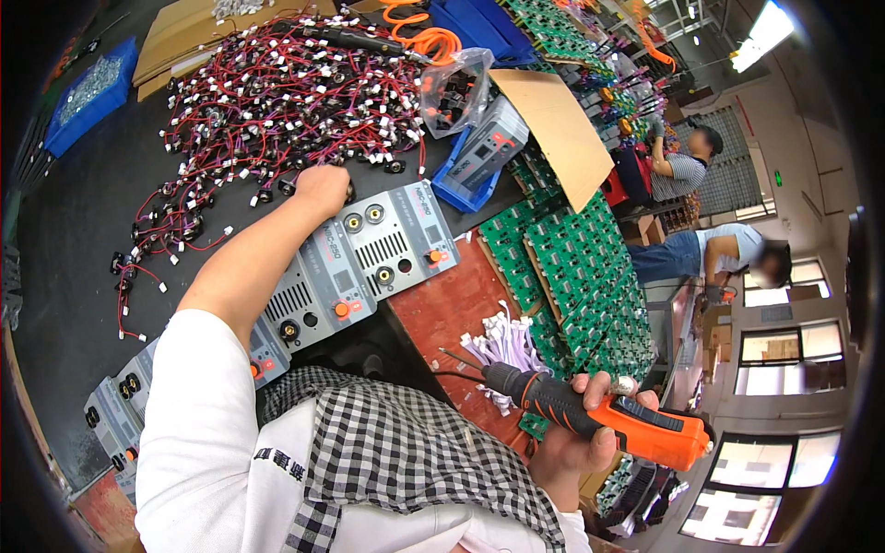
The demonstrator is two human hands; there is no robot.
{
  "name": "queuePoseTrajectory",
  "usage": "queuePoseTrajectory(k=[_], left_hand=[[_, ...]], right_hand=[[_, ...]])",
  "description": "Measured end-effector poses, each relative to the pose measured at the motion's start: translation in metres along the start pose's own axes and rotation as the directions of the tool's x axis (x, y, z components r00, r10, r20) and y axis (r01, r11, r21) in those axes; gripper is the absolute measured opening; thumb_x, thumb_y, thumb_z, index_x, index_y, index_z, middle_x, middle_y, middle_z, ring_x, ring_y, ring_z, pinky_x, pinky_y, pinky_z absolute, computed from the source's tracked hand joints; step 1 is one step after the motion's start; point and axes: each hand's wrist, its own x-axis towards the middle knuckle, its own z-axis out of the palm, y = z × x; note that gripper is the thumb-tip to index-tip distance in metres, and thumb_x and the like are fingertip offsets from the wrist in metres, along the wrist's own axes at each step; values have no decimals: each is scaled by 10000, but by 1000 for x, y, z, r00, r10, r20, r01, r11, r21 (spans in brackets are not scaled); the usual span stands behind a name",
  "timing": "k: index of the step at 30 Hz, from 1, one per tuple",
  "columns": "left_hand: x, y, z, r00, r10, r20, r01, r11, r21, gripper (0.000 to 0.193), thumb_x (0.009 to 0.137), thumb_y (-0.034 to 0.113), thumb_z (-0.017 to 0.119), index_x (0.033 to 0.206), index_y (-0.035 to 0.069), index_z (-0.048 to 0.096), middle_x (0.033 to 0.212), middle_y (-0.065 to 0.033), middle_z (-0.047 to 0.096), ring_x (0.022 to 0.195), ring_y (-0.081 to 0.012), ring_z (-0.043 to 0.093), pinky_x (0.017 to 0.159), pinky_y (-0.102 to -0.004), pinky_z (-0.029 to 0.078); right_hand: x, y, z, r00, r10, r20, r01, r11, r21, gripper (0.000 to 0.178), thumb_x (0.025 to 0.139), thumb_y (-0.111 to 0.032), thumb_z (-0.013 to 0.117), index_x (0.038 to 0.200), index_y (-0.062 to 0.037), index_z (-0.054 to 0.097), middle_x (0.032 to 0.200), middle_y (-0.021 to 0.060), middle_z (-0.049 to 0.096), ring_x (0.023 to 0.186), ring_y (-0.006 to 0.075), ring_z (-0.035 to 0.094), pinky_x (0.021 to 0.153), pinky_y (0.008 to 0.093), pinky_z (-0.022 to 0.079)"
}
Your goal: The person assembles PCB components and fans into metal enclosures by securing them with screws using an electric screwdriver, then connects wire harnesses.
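My left hand point(322, 190) reaches forward into a big heap of red-wired black sockets with white plugs point(267, 101) on the dark bench; its fingers are buried at the heap's near edge, so what they hold is hidden. My right hand point(590, 442) grips an orange and black electric screwdriver point(599, 419), its bit pointing left over a reddish-brown board point(442, 304). Between the hands lies a row of grey front panels point(369, 253) with round sockets and orange knobs.
A bundle of white cable ties point(505, 346) lies by the screwdriver tip. Green circuit boards point(581, 267) are stacked to the right. Blue bins point(88, 92), a clear bag of parts point(454, 88) and cardboard point(553, 129) stand behind. Two other people point(728, 253) work at the far right.
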Motion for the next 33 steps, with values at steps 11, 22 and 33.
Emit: queuePoseTrajectory(k=[11, 22, 33], left_hand=[[-95, -18, -64, 994, 31, 108, 112, -248, -962, 43, 797, 85, 574, 831, 80, 599, 549, 66, 400, 447, -31, 297, 397, -194, 203], [-261, 77, -70, 986, 78, 147, 164, -603, -781, 331, 812, 137, 592, 1099, 18, 480, 686, 9, 428, 580, -64, 368, 454, -169, 280], [-275, 153, 6, 914, 20, 406, 325, -635, -701, 307, 834, 97, 564, 1119, 10, 490, 907, -89, 591, 745, -104, 571, 661, -209, 470]], right_hand=[[15, -4, -24, 998, 3, 68, -14, 986, 164, 560, 616, -204, 702, 1088, -178, 401, 982, 14, 496, 722, 173, 506, 713, 360, 443], [37, 7, -41, 967, -52, 251, -42, 933, 357, 541, 657, -210, 718, 1117, -174, 437, 1008, 12, 508, 764, 165, 492, 738, 356, 415], [40, 19, -63, 956, -51, 290, -43, 950, 309, 537, 663, -192, 709, 1123, -161, 433, 997, 32, 519, 768, 189, 509, 768, 382, 429]])
